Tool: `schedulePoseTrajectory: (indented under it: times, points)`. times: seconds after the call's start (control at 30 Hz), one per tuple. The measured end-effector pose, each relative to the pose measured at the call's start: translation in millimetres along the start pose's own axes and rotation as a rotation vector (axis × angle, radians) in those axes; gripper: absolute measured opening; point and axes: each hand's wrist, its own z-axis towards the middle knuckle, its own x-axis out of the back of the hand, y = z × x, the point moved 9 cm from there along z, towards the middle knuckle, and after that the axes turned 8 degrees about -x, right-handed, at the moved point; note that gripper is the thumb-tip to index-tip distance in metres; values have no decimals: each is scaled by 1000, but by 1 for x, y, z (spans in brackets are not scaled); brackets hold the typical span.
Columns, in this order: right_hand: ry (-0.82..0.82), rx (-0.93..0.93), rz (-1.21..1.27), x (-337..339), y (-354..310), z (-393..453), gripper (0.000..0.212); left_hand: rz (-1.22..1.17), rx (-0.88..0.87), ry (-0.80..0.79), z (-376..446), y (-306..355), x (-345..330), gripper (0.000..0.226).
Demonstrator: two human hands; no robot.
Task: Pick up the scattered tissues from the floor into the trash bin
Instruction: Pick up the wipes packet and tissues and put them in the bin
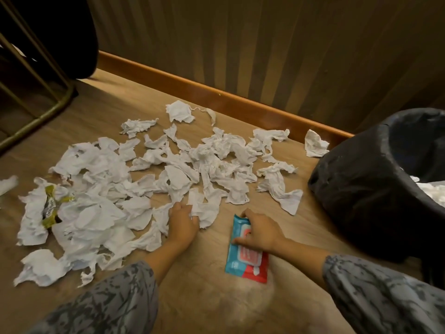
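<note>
Several crumpled white tissues (149,179) lie scattered across the wooden floor (202,297), thickest at the left. My left hand (183,221) is down among them, its fingers closed on a white tissue (202,209) at the near edge of the pile. My right hand (258,231) rests on a blue and red wipes pack (245,260) lying flat on the floor, fingers curled over its top and left edge. The trash bin (361,189), lined with a black bag, stands at the right, with white tissue showing inside its mouth.
A yellow-green snack wrapper (51,206) lies in the tissues at the left. A brown skirting board (216,92) and striped wall run along the back. A brass-coloured furniture frame (36,116) stands at the far left. One tissue (314,144) lies beside the bin.
</note>
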Motion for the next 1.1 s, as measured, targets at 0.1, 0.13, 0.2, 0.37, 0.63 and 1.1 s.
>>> schedulePoseTrajectory:
  times: [0.1, 0.13, 0.2, 0.37, 0.63, 1.1]
  points:
    - [117, -53, 84, 38, 10, 11, 57, 66, 17, -57, 4, 5, 0, 27]
    - [148, -74, 169, 50, 14, 13, 55, 70, 1, -81, 6, 8, 0, 32]
    - [220, -113, 391, 75, 20, 15, 49, 42, -21, -123, 13, 15, 4, 41]
    - [444, -139, 857, 131, 28, 6, 27, -283, 117, 46, 37, 64, 44, 56]
    - [727, 30, 1059, 225, 26, -41, 22, -759, 40, 120, 65, 199, 87, 32]
    - [1539, 54, 1050, 339, 156, -205, 29, -753, -492, -143, 21, 431, 42, 27]
